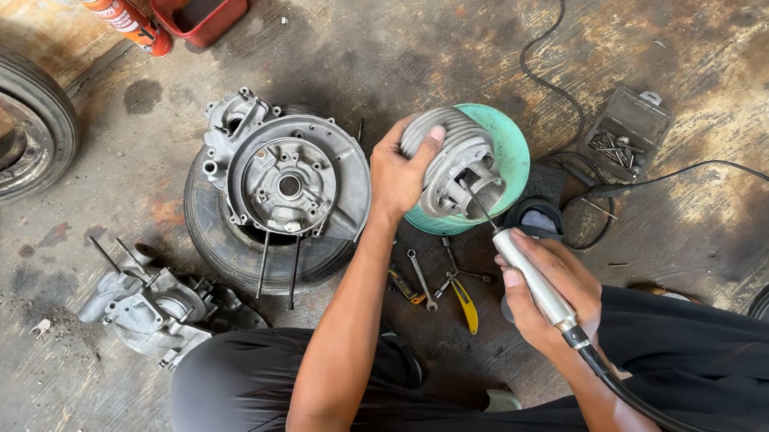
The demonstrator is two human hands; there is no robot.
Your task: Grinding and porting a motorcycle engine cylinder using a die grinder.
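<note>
Grinding a port inside finned cylinder [457, 163], sitting on green tub [509, 150] on floor beside engine case [289, 184]. Left hand [397, 175] clamping cylinder fins. Right hand [545, 291] gripping rotary tool handpiece [531, 280], bit entering port. Needing steady angle next, probably turning cylinder slightly.

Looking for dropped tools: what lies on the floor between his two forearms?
In the head view, wrenches and yellow-handled pliers lie on the floor between them.

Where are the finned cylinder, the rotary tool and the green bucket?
finned cylinder [452, 163], head view, on its flat front face.
rotary tool [531, 280], head view, on its silver body.
green bucket [509, 150], head view, on its right rim.
</note>
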